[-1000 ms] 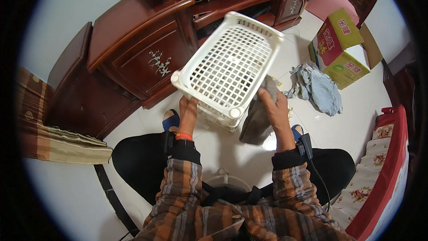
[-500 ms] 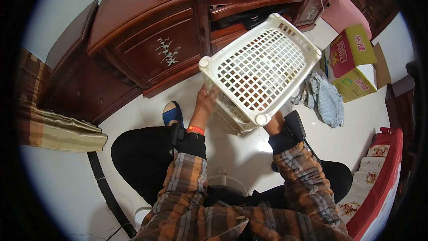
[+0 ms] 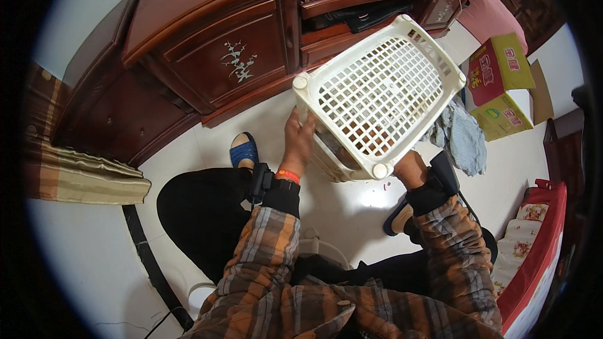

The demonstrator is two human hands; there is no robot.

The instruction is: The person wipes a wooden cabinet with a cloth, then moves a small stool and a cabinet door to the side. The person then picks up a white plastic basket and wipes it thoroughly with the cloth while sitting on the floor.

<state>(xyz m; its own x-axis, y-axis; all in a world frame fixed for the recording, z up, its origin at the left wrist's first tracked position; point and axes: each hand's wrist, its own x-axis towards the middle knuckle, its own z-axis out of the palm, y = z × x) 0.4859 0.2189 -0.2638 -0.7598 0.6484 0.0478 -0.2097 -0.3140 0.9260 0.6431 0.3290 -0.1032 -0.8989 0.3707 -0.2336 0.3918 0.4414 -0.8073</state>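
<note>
A white plastic basket with a grid-patterned panel faces up at me, held in the air above the floor and tilted. It has stubby round feet at its corners. My left hand grips its near left side, the fingers partly hidden behind the wall. At the near right corner my right hand holds it from below, with most of its fingers out of sight under the basket. What lies inside or beneath the basket I cannot make out through the grid.
A dark red wooden cabinet stands ahead. To the right are a yellow-and-red cardboard box and a crumpled grey-blue cloth. A red-edged floral fabric piece is at lower right. Small bits lie on the tiled floor.
Both hands and the basket have shifted slightly to the right. More of my right foot's blue slipper now shows.
</note>
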